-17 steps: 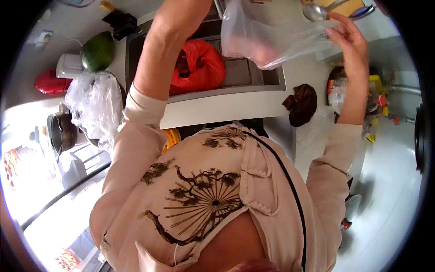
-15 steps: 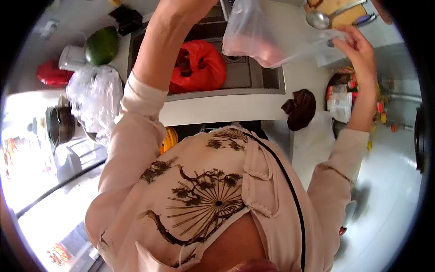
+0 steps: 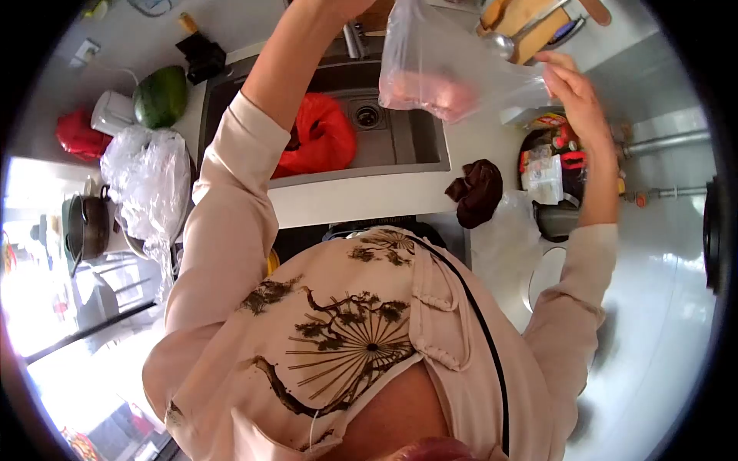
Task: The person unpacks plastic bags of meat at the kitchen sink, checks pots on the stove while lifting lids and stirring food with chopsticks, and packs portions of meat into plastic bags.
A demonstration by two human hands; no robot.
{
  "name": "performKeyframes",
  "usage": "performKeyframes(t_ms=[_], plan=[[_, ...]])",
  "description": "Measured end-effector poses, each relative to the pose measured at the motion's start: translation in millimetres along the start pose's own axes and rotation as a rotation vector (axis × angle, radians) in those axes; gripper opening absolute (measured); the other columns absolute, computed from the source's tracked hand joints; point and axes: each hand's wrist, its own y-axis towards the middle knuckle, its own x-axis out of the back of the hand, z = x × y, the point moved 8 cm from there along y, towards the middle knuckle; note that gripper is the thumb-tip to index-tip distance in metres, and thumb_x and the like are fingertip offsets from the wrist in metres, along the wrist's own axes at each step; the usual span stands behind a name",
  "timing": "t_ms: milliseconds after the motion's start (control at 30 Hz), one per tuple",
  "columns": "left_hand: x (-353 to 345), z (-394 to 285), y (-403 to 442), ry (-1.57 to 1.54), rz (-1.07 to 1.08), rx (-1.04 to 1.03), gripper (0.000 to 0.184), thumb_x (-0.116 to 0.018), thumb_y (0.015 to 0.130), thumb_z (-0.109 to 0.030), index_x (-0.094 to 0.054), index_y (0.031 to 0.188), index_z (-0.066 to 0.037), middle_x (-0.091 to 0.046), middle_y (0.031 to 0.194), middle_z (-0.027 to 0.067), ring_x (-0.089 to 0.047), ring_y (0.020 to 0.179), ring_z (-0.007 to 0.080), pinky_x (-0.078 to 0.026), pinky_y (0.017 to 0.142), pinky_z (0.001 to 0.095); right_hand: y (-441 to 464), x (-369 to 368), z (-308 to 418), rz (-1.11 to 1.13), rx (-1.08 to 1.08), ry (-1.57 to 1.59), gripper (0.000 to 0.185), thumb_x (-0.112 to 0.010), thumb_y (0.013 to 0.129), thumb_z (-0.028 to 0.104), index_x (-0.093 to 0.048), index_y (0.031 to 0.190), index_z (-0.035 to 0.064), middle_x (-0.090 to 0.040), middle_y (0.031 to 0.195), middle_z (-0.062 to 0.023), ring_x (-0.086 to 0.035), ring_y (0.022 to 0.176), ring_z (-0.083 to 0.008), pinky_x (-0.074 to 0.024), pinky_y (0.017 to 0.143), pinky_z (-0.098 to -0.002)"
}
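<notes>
A clear plastic bag hangs stretched over the right end of the sink, with a pinkish lump, which looks like raw meat, in its lower part. My right hand pinches the bag's right end between its fingers. At the top edge, near the bag's upper left side, only the base of my left hand shows; its fingers are out of frame. A red plastic bag lies in the dark sink, below my left forearm.
A dark brown bundle lies on the counter right of the sink. Beyond my right hand are a cutting board and a metal spoon. A basket of packets stands below it. Left are a dark green melon and crumpled clear bags.
My right hand has moved a little left and down, drawing the clear bag's end with it. The whole view has shifted, so the sink and counter appear further left.
</notes>
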Motion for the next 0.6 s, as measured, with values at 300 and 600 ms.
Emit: performKeyframes(t_ms=[300, 600], plan=[[-55, 99, 18, 0.557, 0.315, -0.108, 0.027, -0.061, 0.078, -0.021, -0.063, 0.096, -0.001, -0.06, 0.091, 0.0077, -0.053, 0.087, 0.0158, -0.038, 0.079, 0.0287, -20, -91, -92, -0.287, -0.337, 1.637, 0.027, -0.049, 0.093, 0.03, -0.055, 0.083, 0.0056, -0.049, 0.067, -0.0013, -0.042, 0.058, -0.0127, -0.042, 0.064, -0.0319], [-124, 168, 15, 0.74, 0.516, 0.298, 0.032, -0.062, 0.077, -0.023, -0.063, 0.098, 0.002, -0.056, 0.113, 0.0111, -0.05, 0.101, 0.0187, -0.036, 0.091, 0.0306, -44, -130, -132, -0.237, -0.468, 1.179, 0.02, -0.056, 0.084, 0.009, -0.059, 0.102, 0.0014, -0.053, 0.078, 0.0023, -0.045, 0.065, -0.0068, -0.0361, 0.059, -0.0206]])
